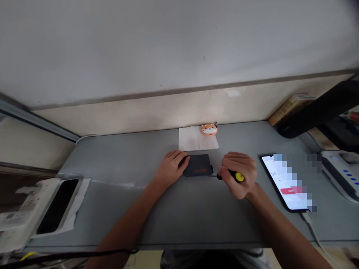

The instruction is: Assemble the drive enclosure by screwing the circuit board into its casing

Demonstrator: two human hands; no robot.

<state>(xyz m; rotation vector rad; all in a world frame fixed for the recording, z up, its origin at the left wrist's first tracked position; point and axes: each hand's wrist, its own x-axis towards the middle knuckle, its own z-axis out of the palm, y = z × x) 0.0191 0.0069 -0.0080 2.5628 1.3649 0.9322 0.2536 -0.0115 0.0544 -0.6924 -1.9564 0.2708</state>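
Note:
A flat dark grey box with a red marking on its top lies on the grey desk. My left hand rests on its left end, fingers over the edge. My right hand is closed around a screwdriver with a black and yellow handle. The thin shaft of the screwdriver points left, and its tip reaches the box's lower right corner. From here I cannot tell whether the tip touches the box.
Behind the box lie a white paper napkin and a small orange dog-faced toy. A smartphone with a lit, blurred screen lies at right, its cable trailing forward. Power strips stand at both sides, and a black phone lies at left.

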